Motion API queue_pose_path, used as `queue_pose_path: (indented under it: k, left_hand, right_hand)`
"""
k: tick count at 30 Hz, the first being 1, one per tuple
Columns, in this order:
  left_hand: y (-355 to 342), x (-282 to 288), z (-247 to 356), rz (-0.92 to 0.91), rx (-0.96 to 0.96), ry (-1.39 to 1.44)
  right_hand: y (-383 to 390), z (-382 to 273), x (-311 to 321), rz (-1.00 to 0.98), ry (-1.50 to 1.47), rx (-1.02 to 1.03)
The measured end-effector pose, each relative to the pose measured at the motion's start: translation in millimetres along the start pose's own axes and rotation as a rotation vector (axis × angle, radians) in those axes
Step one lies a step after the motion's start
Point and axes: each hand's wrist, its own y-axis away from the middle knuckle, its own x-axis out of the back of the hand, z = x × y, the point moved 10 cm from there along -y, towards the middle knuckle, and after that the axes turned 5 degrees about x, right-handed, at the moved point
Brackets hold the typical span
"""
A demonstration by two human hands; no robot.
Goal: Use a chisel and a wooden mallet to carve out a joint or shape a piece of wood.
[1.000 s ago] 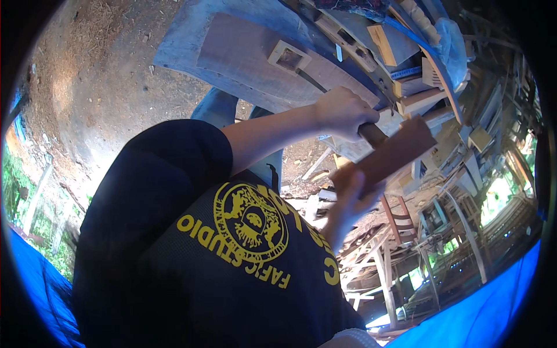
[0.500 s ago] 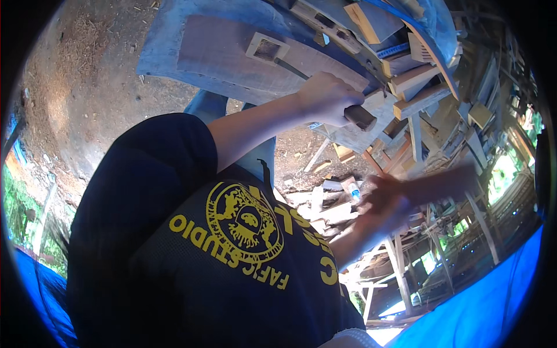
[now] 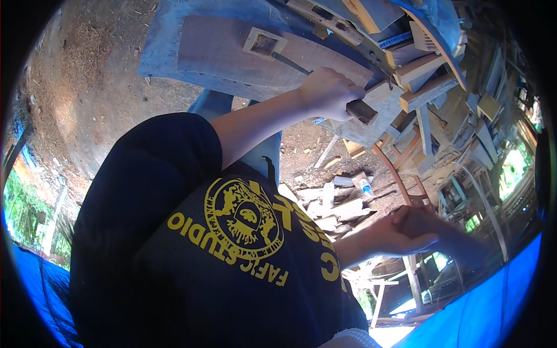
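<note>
My left hand [image 3: 331, 94] is closed around a chisel [image 3: 290, 62], whose dark wooden handle end sticks out past my fist. The chisel's blade slants toward a small pale square frame [image 3: 250, 43] with a recess in it, on a long reddish-brown board [image 3: 209, 49]. Whether the blade tip touches the frame I cannot tell. Lower right, my right hand [image 3: 409, 231] grips a brown wooden mallet [image 3: 455, 236], smeared by motion and held well apart from the chisel handle.
The board rests on a bluish bench surface [image 3: 159, 46]. Wooden blocks [image 3: 426, 93] and a mortised timber [image 3: 331, 23] crowd its right side. Offcuts [image 3: 342, 203] and a plastic bottle [image 3: 365, 187] lie on the ground. A blue tarp [image 3: 487, 296] spans the lower right.
My right hand has swung down and to the right with the mallet, farther from the chisel. My left hand and the chisel have stayed nearly in place.
</note>
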Motion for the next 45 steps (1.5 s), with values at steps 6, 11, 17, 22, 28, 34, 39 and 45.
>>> queue_pose_path:
  k: [6, 11, 17, 22, 28, 34, 39, 45]
  left_hand:
    - [0, 2, -2, -0.009, -0.029, -0.03]
    - [4, 7, 1, 0.007, -0.025, -0.004]
    - [8, 7, 4, -0.042, -0.037, -0.026]
    - [14, 30, 5, -0.054, -0.039, 0.062]
    - [28, 91, -19, 0.102, -0.114, 0.267]
    - [91, 190, -191, 0.783, 0.807, 1.052]
    - [69, 204, -200, 0.283, 0.87, 0.049]
    - [84, 110, -203, -0.094, 0.974, -0.317]
  right_hand:
    - [67, 91, -46, -0.631, 0.44, -0.307]
    - [19, 76, -12, -0.468, 0.266, -0.304]
    - [49, 78, -29, -0.427, 0.214, -0.542]
    - [60, 67, -45, -0.447, 0.21, -0.558]
    - [55, 62, -50, -0.503, 0.23, -0.541]
    - [55, 57, -49, -0.486, 0.24, -0.523]
    - [57, 65, -46, -0.485, 0.301, -0.566]
    - [63, 69, -56, -0.531, 0.252, -0.562]
